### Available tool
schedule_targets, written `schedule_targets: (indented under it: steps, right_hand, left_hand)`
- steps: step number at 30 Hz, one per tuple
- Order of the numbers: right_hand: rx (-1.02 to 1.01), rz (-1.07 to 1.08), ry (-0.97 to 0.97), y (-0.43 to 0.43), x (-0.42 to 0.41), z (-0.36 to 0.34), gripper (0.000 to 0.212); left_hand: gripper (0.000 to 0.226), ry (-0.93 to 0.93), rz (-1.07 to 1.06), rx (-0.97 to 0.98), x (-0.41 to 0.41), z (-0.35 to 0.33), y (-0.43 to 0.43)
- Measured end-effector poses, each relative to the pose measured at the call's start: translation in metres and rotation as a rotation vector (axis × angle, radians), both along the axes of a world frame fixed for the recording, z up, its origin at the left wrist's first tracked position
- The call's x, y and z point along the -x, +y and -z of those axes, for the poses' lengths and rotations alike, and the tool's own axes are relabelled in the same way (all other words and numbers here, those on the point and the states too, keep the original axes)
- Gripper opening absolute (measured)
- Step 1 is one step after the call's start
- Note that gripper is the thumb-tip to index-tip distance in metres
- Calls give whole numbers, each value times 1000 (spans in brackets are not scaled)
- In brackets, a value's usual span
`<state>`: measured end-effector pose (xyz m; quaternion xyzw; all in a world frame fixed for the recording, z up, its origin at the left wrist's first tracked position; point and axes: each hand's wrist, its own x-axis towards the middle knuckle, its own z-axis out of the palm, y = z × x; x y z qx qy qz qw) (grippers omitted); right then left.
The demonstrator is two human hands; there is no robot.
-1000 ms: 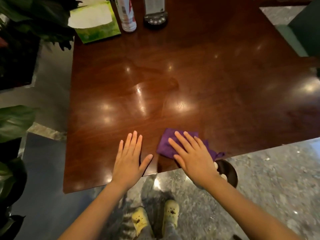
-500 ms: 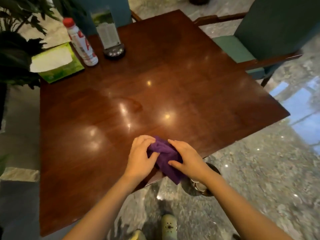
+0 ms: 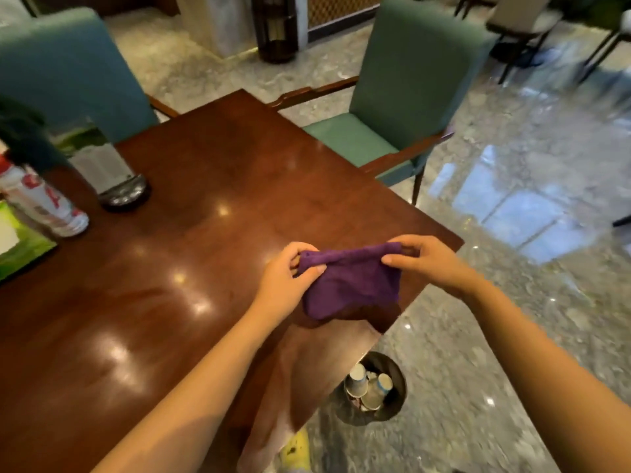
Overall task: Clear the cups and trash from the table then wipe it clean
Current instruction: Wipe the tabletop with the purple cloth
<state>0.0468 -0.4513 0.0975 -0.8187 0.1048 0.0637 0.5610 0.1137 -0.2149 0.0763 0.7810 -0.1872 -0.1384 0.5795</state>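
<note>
A glossy dark wooden table (image 3: 164,268) fills the lower left. At its far right side stands a green upholstered armchair (image 3: 406,97) with wooden arms; a second green chair (image 3: 65,70) stands behind its far left corner. Beyond the table spreads a polished grey stone floor (image 3: 512,302) (window light reflects off it in pale blue patches), with more chairs (image 3: 522,18) far beyond.

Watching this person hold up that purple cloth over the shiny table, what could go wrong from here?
1. The purple cloth hangs between the left hand and right hand, pinched only at its top edge above the table corner. A slip might drop it to the floor, perhaps near the bin holding paper cups.
2. The bottle and sign stand stand close together at the far left; a broad wipe could knock them over.
</note>
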Motion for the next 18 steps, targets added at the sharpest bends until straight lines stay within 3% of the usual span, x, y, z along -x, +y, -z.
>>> schedule_targets:
  steps: [5, 12, 18]
  right_hand:
    - [-2, 148, 4, -41, -20, -15, 18]
    - [-58, 350, 34, -102, -29, -14, 34]
    - [-149, 526, 169, -146, -47, -12, 18]
  left_hand:
    - [28, 48, 51, 73, -40, -5, -53]
    - [20, 281, 66, 226, -51, 0, -128]
    - [15, 704, 28, 309, -42, 29, -183]
